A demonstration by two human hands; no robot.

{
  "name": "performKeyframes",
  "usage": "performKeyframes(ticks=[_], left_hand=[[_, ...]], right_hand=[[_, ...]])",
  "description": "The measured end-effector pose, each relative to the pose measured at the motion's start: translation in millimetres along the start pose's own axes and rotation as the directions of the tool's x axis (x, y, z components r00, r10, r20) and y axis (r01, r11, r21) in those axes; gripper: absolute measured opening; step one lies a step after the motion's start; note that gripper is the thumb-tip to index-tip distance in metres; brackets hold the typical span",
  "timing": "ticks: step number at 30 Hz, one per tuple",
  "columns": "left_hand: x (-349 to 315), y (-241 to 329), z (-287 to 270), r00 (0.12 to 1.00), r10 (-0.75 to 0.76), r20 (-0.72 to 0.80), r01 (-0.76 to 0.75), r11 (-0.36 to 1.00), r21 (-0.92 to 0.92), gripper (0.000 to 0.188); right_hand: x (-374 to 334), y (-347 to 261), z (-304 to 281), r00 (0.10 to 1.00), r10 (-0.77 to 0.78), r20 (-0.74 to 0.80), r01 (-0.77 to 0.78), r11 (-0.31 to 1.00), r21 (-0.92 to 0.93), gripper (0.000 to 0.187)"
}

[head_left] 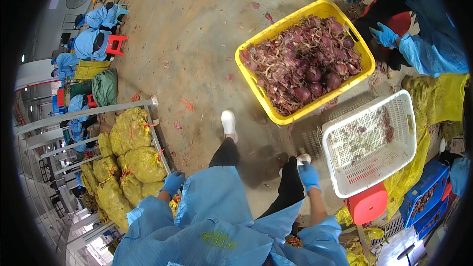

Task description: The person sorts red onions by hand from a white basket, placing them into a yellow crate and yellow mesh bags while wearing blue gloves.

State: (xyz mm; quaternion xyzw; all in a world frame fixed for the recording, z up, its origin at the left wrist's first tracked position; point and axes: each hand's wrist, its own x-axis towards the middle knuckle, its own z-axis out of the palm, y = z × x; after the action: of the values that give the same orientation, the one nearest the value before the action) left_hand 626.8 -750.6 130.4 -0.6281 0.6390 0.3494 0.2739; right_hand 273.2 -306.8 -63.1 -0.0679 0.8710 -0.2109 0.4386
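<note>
My left hand [173, 183], in a blue glove, hangs at my side near the corner of a metal rack, its fingers loosely apart with nothing seen in them. My right hand [309, 175], gloved likewise, hangs down by my right leg with its fingers stretched forward, also without anything visible in it. Closest to it is a white perforated basket [332, 166] with some onion skins on its bottom. Ahead stands a yellow crate [263, 99] heaped with red onions [308, 64] and loose skins, apart from both hands.
A co-worker's blue-gloved hand [384, 34] is beside the yellow crate. Filled yellow mesh sacks [143, 165] are stacked on the rack at left. A red stool [367, 204] and blue crates [427, 192] stand at lower right. Several people sit far left. Skins litter the concrete floor [197, 34].
</note>
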Motion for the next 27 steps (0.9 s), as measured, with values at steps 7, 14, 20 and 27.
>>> performKeyframes(ticks=[7,14,20,27], left_hand=[[85,-33,-85,0.988,-0.105,-0.111,0.073,0.963,-0.260,0.028],[110,-151,-154,0.883,-0.466,-0.055,0.428,0.848,-0.314,0.027],[120,-184,-179,0.950,-0.314,0.000,0.310,0.937,-0.159,0.031],[159,-133,-258,0.973,-0.144,0.179,0.204,0.899,-0.388,0.040]], right_hand=[[113,-234,115,0.949,-0.314,0.036,0.313,0.915,-0.257,0.077],[266,-281,154,0.985,-0.088,-0.148,0.062,0.984,-0.169,0.088],[237,-281,166,0.982,-0.067,0.178,0.058,0.997,0.055,0.048],[206,-320,31,0.997,0.026,0.066,-0.022,0.998,-0.060,0.046]])
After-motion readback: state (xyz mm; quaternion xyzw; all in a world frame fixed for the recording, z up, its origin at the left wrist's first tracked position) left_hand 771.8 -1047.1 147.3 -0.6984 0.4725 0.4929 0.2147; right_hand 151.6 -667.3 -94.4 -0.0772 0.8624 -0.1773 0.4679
